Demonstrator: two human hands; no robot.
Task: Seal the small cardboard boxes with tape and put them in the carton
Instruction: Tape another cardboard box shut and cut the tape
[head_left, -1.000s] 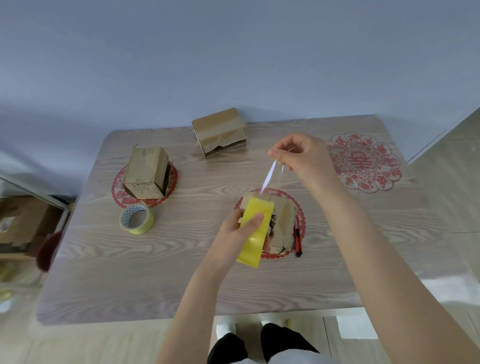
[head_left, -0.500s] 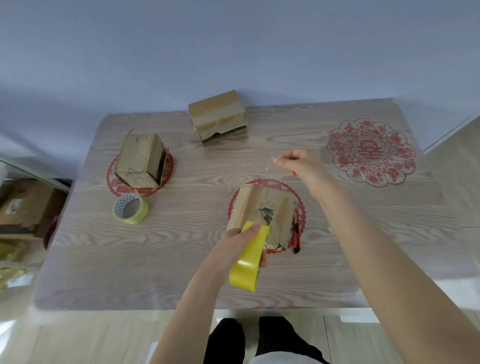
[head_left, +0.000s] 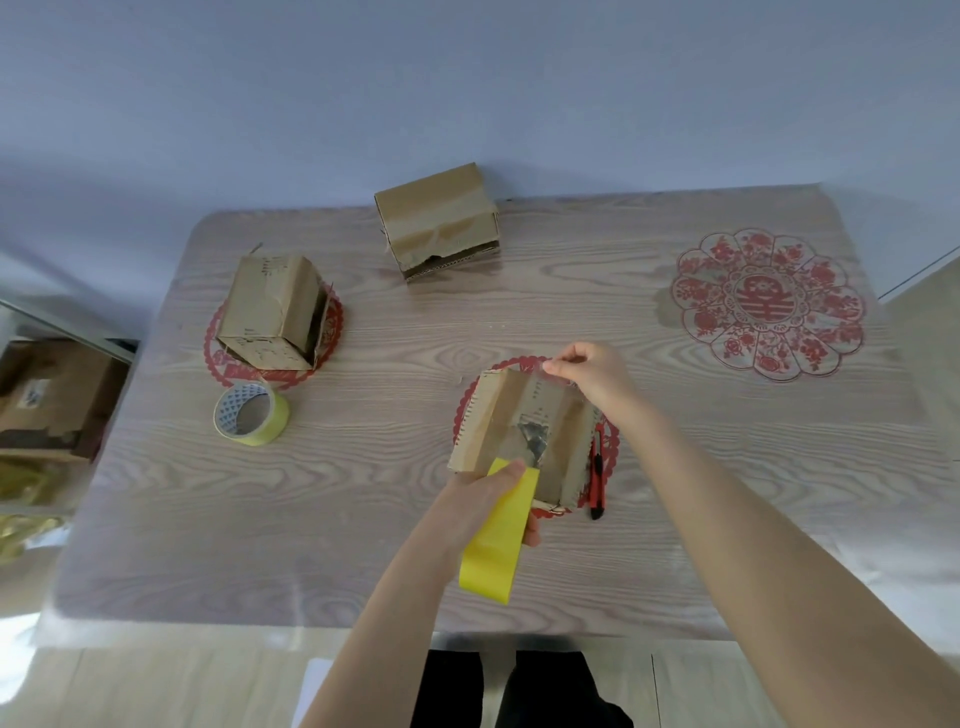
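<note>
A small cardboard box lies on a red paper cutout in the middle of the table. My left hand grips a yellow tape roll at the box's near edge. My right hand pinches the clear tape end at the box's far edge, so the strip runs across the box top. Two more small boxes stand farther off, one at the left and one at the back.
A second tape roll lies left of centre. A red utility knife rests right of the middle box. A red cutout decal marks the table's right side. A brown carton sits on the floor at the left.
My right hand came down from above the table to the box's far edge with the tape end. My left hand drew the roll back toward me to the near edge.
</note>
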